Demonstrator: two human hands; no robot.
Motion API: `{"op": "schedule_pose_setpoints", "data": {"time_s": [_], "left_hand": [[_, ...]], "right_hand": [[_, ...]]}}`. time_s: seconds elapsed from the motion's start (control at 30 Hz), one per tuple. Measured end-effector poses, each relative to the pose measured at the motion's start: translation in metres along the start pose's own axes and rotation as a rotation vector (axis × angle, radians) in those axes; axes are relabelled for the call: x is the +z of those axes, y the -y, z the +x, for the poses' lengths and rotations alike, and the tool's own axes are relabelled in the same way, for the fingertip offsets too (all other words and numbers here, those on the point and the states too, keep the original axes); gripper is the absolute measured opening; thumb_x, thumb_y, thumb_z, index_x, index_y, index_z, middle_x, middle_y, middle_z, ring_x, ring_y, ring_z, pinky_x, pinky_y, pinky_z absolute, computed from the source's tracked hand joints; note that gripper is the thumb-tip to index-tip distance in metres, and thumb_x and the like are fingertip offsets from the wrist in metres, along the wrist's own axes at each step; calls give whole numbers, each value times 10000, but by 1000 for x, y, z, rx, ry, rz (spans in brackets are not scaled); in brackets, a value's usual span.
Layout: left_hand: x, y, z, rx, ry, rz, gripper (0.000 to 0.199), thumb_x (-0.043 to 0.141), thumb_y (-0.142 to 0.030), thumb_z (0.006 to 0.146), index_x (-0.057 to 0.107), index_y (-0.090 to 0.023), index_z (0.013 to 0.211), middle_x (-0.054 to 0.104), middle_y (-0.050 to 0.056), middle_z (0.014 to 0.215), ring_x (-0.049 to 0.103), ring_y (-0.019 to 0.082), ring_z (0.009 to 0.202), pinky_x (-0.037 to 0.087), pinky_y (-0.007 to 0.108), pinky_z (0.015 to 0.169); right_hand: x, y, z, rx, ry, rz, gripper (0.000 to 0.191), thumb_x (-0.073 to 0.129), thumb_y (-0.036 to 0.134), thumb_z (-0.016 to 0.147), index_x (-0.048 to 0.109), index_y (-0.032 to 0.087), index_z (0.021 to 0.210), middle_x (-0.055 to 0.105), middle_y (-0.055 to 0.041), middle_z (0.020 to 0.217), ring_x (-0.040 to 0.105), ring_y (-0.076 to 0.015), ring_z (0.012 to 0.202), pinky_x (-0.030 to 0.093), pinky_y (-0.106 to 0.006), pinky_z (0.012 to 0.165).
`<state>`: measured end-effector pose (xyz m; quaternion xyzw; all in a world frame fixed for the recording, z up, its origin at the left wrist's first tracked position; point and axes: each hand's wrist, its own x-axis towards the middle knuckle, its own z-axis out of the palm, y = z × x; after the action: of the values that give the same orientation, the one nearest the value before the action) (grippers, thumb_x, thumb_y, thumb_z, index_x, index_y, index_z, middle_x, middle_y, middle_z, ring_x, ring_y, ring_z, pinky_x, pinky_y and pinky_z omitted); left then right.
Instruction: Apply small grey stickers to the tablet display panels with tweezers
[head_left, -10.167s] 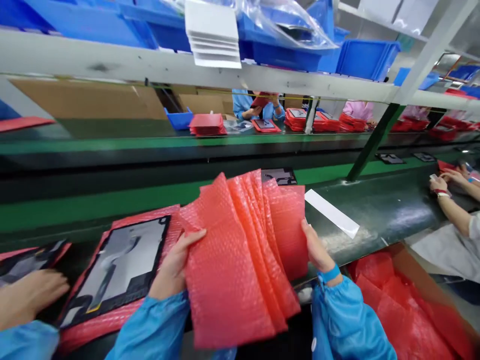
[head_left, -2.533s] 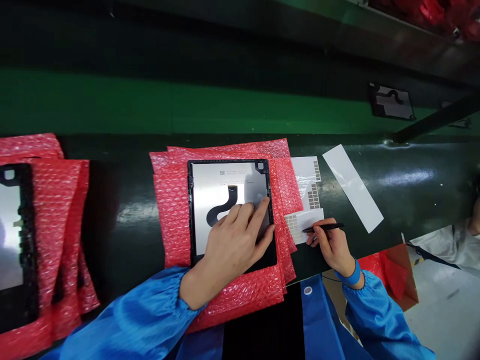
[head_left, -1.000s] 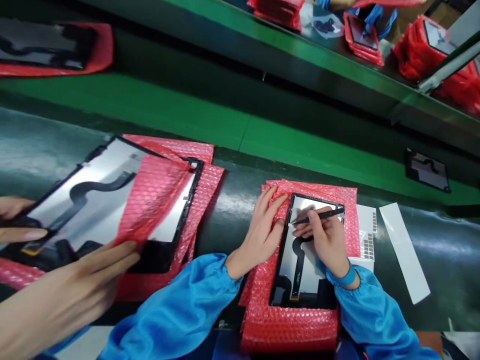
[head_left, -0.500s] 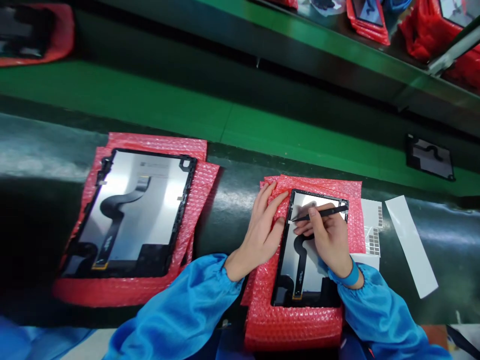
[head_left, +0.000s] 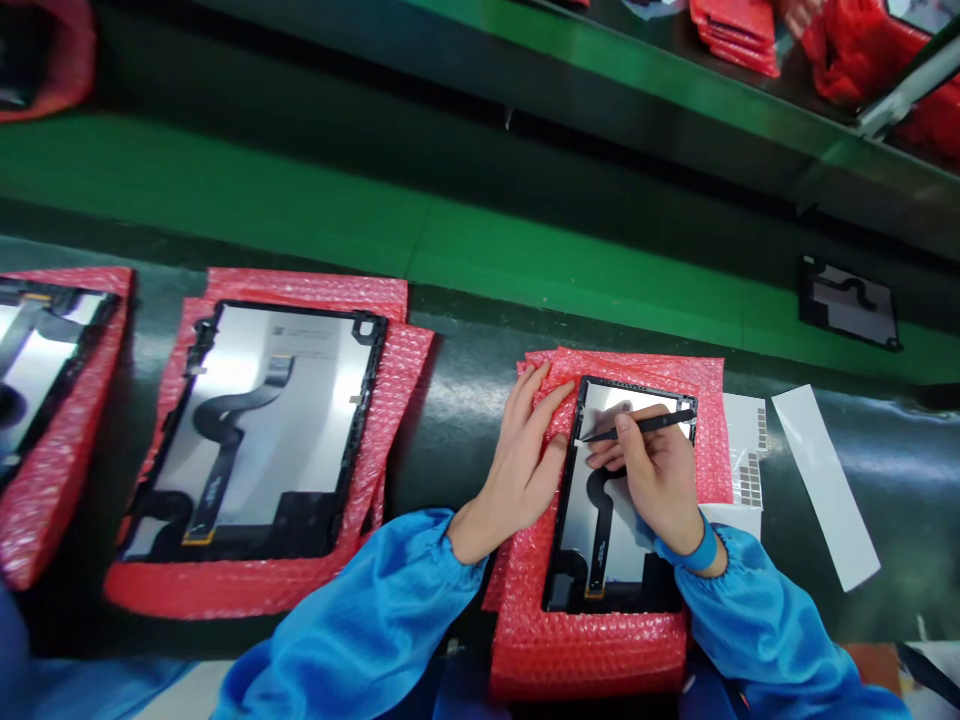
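Note:
In front of me a tablet screen assembly with a black frame and a dark flex cable lies on red bubble wrap bags. My right hand, with a blue band at the wrist, grips black tweezers like a pen. Their tip is at the frame's left edge, by a small pale spot. My left hand rests with fingers spread on the bubble wrap, beside the frame's upper left side. White sheets with small dark stickers stick out from under the wrap on the right.
A second screen assembly lies on bubble wrap to the left, and another at the left edge. A white strip lies right. Farther back is a small panel. A shelf above holds red packs and part of another person's hand.
Another screen assembly on red wrap has come into view at the left edge. A hand now shows on the upper shelf. My hands and the tweezers have barely moved.

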<state>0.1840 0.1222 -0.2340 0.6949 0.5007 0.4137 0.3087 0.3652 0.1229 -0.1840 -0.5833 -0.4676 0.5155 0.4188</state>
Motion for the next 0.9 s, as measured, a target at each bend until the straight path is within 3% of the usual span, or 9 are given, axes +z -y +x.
{"op": "schedule_pose_setpoints", "data": {"time_s": [0.23, 0.6, 0.9], "left_hand": [[-1, 0, 0, 0, 4, 8, 512, 391, -255, 1091, 391, -332, 1598, 245, 85, 1754, 221, 307, 1633, 223, 636, 1315], [0, -2, 2, -27, -12, 78, 510, 542, -331, 1053, 437, -331, 1553, 302, 110, 1719, 263, 337, 1614, 276, 670, 1286], [1, 3, 0, -42, -31, 119, 542, 580, -232, 979, 487, -308, 1508, 348, 115, 1690, 300, 346, 1593, 286, 666, 1283]], "right_hand": [[0, -2, 0, 4, 0, -3, 299, 670, 527, 1017, 610, 235, 1009, 803, -17, 766, 803, -186, 635, 645, -268, 551], [4, -2, 1, -25, 24, 5, 268, 662, 502, 1028, 616, 239, 1002, 787, -1, 754, 796, -181, 634, 654, -283, 600], [4, -5, 5, -28, 11, 71, 366, 644, 592, 1013, 583, 231, 1005, 775, 1, 728, 785, -181, 588, 638, -266, 558]]}}
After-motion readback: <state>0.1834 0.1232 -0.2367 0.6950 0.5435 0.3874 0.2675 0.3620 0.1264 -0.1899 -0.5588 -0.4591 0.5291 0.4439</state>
